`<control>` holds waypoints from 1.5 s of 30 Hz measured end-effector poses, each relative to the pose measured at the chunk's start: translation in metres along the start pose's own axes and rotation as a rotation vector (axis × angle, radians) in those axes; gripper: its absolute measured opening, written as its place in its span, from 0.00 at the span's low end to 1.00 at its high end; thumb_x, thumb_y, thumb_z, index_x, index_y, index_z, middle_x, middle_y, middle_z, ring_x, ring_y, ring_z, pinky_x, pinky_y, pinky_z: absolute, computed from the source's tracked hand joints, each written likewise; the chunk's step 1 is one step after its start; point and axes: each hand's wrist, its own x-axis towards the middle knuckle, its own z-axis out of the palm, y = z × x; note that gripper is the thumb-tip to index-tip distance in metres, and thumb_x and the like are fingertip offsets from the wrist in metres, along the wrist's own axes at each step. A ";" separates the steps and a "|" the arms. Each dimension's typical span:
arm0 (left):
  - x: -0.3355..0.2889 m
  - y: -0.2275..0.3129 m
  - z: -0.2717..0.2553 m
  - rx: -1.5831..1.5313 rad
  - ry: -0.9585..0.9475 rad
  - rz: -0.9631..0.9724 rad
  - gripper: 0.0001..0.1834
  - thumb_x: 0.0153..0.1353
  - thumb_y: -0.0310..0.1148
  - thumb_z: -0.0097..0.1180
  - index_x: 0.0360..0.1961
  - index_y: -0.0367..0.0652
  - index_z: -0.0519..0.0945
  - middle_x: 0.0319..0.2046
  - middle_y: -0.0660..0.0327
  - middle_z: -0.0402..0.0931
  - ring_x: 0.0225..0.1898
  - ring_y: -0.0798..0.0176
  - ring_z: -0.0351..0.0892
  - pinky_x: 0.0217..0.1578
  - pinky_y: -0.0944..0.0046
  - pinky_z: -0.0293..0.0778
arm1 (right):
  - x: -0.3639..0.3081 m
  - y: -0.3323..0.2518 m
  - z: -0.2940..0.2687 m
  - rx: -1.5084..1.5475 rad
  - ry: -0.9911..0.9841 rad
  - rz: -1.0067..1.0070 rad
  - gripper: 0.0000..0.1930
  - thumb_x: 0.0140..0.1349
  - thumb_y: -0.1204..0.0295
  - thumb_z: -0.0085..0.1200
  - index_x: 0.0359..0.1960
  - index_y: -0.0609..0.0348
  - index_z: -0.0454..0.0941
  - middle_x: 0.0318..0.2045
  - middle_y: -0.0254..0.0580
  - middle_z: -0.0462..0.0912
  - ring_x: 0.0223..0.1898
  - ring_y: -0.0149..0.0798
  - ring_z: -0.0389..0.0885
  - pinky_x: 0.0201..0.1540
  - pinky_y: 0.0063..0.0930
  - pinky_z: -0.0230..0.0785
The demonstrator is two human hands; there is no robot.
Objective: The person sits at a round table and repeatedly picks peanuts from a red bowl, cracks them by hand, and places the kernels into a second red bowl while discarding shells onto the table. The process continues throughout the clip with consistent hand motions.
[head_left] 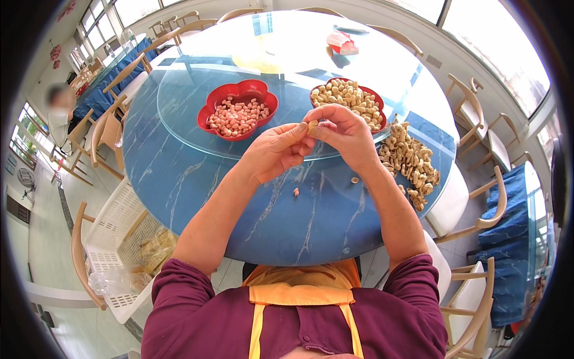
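Both my hands meet over the near edge of the glass turntable, pinching one peanut (313, 125) between the fingertips. My left hand (278, 148) is closed at its left side, and my right hand (344, 133) grips it from the right. Beyond my left hand sits a red flower-shaped bowl (268, 99) of shelled pink peanut kernels (234, 118). Another red bowl (381, 103), partly hidden by my right hand, holds unshelled peanuts (347, 94). A heap of empty peanut shells (412, 158) lies right of my right forearm. One loose kernel (296, 192) rests on the table nearer me.
The round blue marble-patterned table (179, 197) carries a glass turntable (173, 113). A red-and-white packet (342, 43) lies at the far side. Wooden chairs (472, 203) ring the table. A white plastic basket (113, 233) with bags stands at left. Another person (60, 116) is far left.
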 end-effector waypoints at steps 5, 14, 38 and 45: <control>0.000 -0.001 -0.001 0.003 -0.021 0.018 0.14 0.70 0.41 0.54 0.43 0.40 0.81 0.34 0.65 0.79 0.33 0.75 0.74 0.30 0.76 0.71 | -0.002 -0.003 0.003 0.013 0.033 0.014 0.08 0.60 0.81 0.59 0.41 0.63 0.80 0.35 0.33 0.82 0.35 0.24 0.80 0.41 0.18 0.75; 0.001 -0.003 0.001 0.014 -0.001 0.015 0.15 0.70 0.41 0.55 0.40 0.39 0.81 0.33 0.65 0.79 0.32 0.76 0.73 0.30 0.77 0.70 | -0.004 -0.001 0.002 -0.223 0.060 -0.031 0.08 0.61 0.81 0.60 0.41 0.63 0.79 0.38 0.33 0.83 0.39 0.24 0.80 0.44 0.19 0.74; 0.001 -0.006 0.012 0.613 0.325 0.229 0.16 0.72 0.39 0.52 0.41 0.37 0.83 0.25 0.68 0.77 0.23 0.80 0.66 0.22 0.77 0.61 | -0.003 0.014 0.003 -0.208 0.123 0.154 0.09 0.57 0.80 0.64 0.41 0.65 0.84 0.33 0.35 0.86 0.35 0.25 0.82 0.41 0.19 0.75; 0.003 -0.008 0.008 0.416 0.335 0.224 0.16 0.73 0.40 0.49 0.41 0.38 0.82 0.27 0.66 0.78 0.24 0.77 0.67 0.24 0.76 0.64 | -0.002 0.014 0.003 -0.023 0.134 0.193 0.11 0.59 0.79 0.63 0.44 0.66 0.84 0.37 0.38 0.86 0.38 0.27 0.82 0.45 0.21 0.75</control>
